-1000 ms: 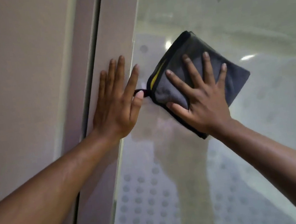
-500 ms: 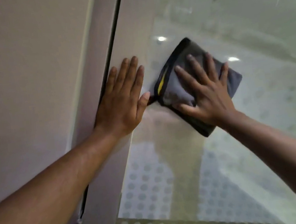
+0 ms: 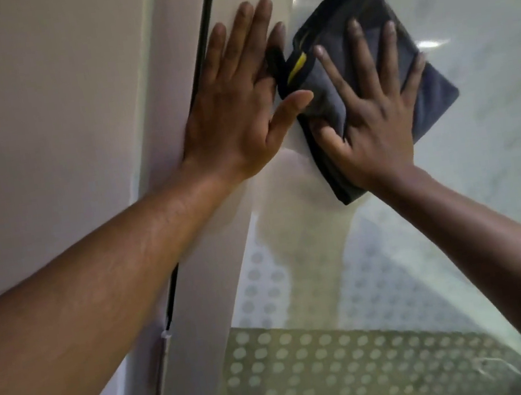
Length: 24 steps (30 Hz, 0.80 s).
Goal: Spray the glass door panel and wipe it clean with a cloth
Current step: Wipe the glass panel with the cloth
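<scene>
Right grip (image 3: 372, 123) flat on cloth (image 3: 431, 98) (yellow tag unreadable).

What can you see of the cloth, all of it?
The cloth is dark grey and soft-looking, like microfibre, folded into a rough square with black stitched edging, a small yellow tag and a black loop at its left corner. It lies flat against the glass door panel, tilted. The right hand presses it with fingers spread over its middle. The left hand, flat beside it, overlaps its left edge with the thumb; contact is unclear.
</scene>
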Each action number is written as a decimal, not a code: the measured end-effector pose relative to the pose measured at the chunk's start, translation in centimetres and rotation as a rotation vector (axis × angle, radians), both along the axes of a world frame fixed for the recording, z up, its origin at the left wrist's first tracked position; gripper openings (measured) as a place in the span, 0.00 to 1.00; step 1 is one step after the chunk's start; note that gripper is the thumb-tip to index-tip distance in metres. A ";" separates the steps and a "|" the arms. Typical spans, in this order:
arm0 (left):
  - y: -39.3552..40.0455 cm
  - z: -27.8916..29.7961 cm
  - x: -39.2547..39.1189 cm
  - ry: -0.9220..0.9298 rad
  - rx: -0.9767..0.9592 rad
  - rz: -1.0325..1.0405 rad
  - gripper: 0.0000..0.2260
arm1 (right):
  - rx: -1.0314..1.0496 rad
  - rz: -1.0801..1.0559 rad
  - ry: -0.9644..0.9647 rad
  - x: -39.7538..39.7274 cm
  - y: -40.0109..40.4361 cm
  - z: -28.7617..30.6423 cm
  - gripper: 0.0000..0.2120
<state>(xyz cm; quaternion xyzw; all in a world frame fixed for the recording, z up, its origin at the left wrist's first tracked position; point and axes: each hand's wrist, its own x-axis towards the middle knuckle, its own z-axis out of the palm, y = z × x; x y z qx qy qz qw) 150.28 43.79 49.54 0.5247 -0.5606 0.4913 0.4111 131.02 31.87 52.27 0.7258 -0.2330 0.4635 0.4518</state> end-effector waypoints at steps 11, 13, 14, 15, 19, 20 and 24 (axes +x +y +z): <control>1.4 0.1 -0.5 0.061 0.007 0.023 0.42 | 0.098 0.042 0.332 0.4 2.0 -19.5 0.36; 1.4 -0.2 -0.7 0.072 -0.005 0.053 0.42 | 0.099 0.046 0.438 0.0 2.2 -23.7 0.35; 1.4 -0.3 -0.9 0.084 0.019 0.060 0.41 | 0.111 0.029 0.474 -0.4 2.2 -25.8 0.37; 1.2 -0.5 -0.9 0.100 0.038 0.062 0.39 | 0.117 0.018 0.500 -0.7 2.3 -27.7 0.39; 1.1 -0.7 -1.1 0.166 0.053 0.065 0.36 | 0.153 -0.008 0.627 -2.1 2.7 -32.4 0.44; 1.3 -0.8 -1.1 0.174 0.059 0.087 0.37 | 0.179 0.007 0.613 -2.4 3.0 -33.0 0.43; 1.1 -1.1 -1.6 0.223 0.112 0.037 0.45 | 0.478 0.240 0.392 -2.3 5.9 -33.0 0.35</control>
